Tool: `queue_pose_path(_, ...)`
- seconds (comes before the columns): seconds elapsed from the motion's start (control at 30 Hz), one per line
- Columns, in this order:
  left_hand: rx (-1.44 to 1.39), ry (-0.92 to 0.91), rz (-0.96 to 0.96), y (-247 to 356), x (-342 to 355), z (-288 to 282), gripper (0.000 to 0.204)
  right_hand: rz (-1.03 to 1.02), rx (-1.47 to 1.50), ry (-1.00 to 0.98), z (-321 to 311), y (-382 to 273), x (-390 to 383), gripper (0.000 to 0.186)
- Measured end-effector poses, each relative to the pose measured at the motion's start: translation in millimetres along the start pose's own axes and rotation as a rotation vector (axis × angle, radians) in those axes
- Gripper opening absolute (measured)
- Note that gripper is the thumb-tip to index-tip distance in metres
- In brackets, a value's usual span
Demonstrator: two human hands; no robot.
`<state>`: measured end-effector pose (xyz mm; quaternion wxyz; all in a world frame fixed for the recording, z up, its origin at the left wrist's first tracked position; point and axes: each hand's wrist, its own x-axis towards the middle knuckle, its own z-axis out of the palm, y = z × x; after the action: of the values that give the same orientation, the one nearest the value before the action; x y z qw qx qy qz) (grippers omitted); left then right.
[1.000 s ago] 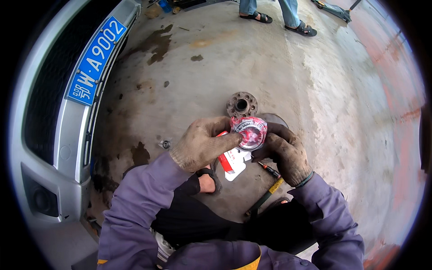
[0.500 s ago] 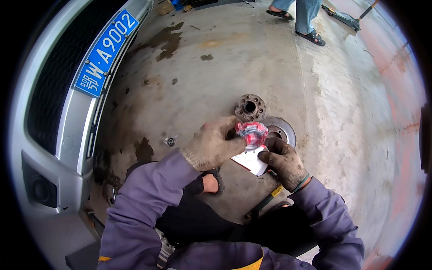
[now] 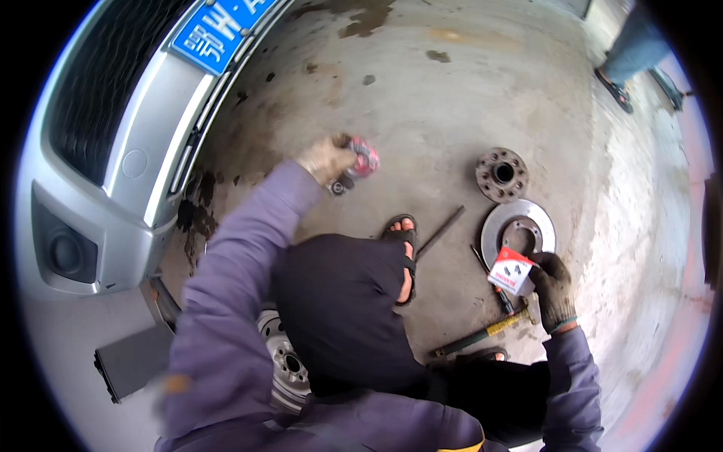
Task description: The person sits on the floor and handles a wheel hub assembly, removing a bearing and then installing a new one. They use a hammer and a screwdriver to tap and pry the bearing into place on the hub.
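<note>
In my gloved left hand [image 3: 325, 160] is a ring-shaped bearing [image 3: 364, 157] in red and clear plastic wrap, gripped at its edge and held out over the floor. Close by the wrist, a small round metal part [image 3: 340, 187] shows on the concrete. My gloved right hand [image 3: 556, 294] pinches a small red-and-white cardboard box [image 3: 510, 273] by one side. The box overlaps the near edge of a brake disc [image 3: 545, 224] that lies flat. Just beyond the disc sits a wheel hub [image 3: 488, 181] with a ring of holes.
A silver car bumper [image 3: 154, 113] fills the left side. Near my feet lie a hammer [image 3: 482, 334] with a yellow band, a screwdriver [image 3: 504, 303] and a dark metal rod [image 3: 443, 228]. A wheel [image 3: 289, 364] shows beside my leg. Another person's leg [image 3: 636, 49] stands far right.
My hands have moved apart. The left carried the wrapped bearing away to the left; the right took the box right and nearer. My view has shifted, and the other person is now farther right.
</note>
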<state>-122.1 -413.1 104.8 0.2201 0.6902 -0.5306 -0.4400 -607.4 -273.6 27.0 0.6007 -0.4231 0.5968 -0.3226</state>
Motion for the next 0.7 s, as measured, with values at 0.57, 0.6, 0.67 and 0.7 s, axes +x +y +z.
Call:
queue_pose_path(0.57,-1.137,0.213,-0.320,-230,9,70,0.037,0.412,-0.048,-0.211,361,73,256,0.032)
queue_pose_path(0.6,-1.071,0.232,-0.348,-228,14,72,0.037,0.257,-0.372,-0.218,371,74,257,0.036)
queue_pose_path(0.67,-0.945,0.288,-0.435,-231,24,71,0.038,-0.075,-0.791,-0.191,380,83,262,0.045)
queue_pose_path(0.7,-0.947,0.301,-0.455,-241,24,73,0.039,-0.048,-0.751,-0.153,374,89,264,0.045)
